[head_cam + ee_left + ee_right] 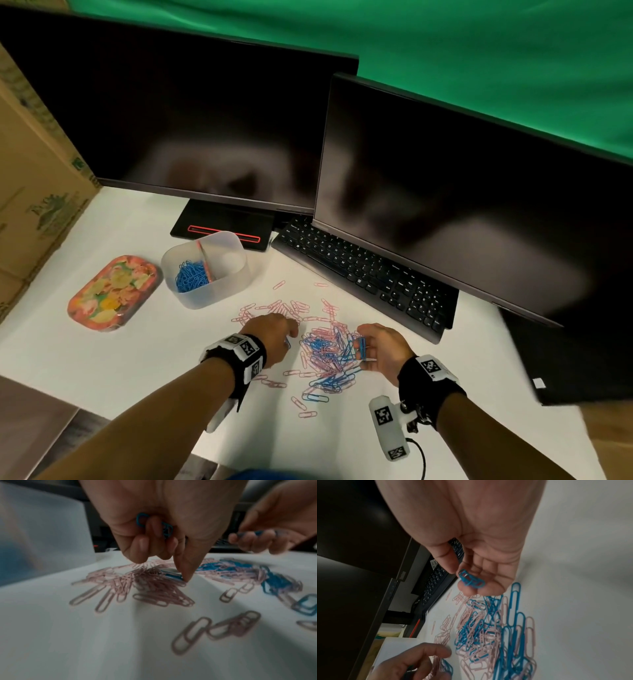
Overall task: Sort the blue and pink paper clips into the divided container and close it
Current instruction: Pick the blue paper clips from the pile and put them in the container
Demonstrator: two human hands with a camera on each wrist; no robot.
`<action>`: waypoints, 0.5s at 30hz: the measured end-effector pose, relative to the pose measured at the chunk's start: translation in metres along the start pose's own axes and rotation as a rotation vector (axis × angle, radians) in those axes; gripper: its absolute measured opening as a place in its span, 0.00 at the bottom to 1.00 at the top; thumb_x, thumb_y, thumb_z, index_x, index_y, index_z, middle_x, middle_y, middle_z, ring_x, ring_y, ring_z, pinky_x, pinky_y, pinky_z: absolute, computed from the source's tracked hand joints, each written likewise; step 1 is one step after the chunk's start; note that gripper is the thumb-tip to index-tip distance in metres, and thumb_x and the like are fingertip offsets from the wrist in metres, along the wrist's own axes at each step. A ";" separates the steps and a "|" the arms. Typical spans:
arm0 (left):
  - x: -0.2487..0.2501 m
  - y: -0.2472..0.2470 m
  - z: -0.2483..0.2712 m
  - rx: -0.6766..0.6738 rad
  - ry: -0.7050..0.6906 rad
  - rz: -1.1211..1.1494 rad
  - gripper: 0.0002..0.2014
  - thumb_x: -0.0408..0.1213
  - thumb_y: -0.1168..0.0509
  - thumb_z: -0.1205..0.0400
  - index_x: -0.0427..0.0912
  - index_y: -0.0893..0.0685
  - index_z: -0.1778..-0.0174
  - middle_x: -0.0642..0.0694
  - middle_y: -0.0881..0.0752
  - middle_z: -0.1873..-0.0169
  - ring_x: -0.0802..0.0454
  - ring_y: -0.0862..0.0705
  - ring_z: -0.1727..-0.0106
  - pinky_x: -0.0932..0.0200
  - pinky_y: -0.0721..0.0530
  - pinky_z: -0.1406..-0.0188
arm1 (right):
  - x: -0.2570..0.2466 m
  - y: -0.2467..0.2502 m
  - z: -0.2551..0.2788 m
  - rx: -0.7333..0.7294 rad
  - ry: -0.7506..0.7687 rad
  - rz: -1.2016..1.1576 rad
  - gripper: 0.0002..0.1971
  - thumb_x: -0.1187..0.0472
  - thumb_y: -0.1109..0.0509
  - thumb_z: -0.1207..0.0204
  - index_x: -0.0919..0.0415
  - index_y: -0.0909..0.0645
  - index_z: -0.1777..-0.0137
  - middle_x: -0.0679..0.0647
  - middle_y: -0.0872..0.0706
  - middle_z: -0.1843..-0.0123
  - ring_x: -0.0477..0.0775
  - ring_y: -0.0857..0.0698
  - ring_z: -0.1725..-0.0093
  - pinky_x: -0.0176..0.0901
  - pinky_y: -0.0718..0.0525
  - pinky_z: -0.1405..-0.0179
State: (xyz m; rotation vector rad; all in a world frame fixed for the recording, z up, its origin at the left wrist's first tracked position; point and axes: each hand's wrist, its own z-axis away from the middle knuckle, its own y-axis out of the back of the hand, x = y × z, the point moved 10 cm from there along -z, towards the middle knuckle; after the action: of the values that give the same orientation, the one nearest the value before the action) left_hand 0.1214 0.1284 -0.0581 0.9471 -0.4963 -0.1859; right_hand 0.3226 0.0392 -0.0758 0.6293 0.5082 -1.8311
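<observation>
Paper clips point(325, 349), blue and pink wire loops, lie mixed on the white table point(137, 359). Left hand point(274, 334) and right hand point(380, 347) each grip blue clips. Divided container point(205, 270), uncovered, holds blue clips in one compartment.

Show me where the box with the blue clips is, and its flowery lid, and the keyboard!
divided container point(219, 291): head view, on its frosted front wall.
flowery lid point(114, 293): head view, on the middle of its patterned top.
keyboard point(366, 270): head view, on the keys near its middle.
</observation>
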 end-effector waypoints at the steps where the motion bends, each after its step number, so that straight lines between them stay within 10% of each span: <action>1: 0.004 -0.001 -0.001 -0.013 -0.020 -0.051 0.14 0.33 0.38 0.20 0.52 0.18 0.41 0.49 0.17 0.42 0.47 0.16 0.52 0.58 0.18 0.52 | -0.001 0.001 0.000 0.009 0.006 0.015 0.03 0.66 0.36 0.22 0.60 0.21 0.55 0.58 0.19 0.67 0.54 0.24 0.73 0.40 0.26 0.72; 9: 0.010 0.002 -0.005 -0.032 -0.058 -0.185 0.08 0.36 0.40 0.22 0.45 0.20 0.49 0.44 0.18 0.45 0.41 0.17 0.45 0.51 0.18 0.49 | -0.001 0.023 -0.001 0.086 0.058 0.179 0.12 0.74 0.42 0.27 0.63 0.18 0.54 0.58 0.24 0.67 0.50 0.35 0.76 0.35 0.42 0.75; 15: 0.001 0.014 -0.002 0.084 0.017 0.232 0.06 0.38 0.33 0.27 0.53 0.23 0.67 0.51 0.16 0.59 0.50 0.16 0.59 0.61 0.19 0.62 | -0.013 0.032 0.000 0.152 0.209 0.567 0.07 0.64 0.36 0.22 0.53 0.20 0.59 0.49 0.22 0.68 0.48 0.27 0.72 0.36 0.34 0.74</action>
State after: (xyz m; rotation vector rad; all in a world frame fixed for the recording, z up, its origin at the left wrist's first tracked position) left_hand 0.1220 0.1379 -0.0475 0.9641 -0.5972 0.0535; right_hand 0.3569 0.0383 -0.0691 0.9648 0.2855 -1.2797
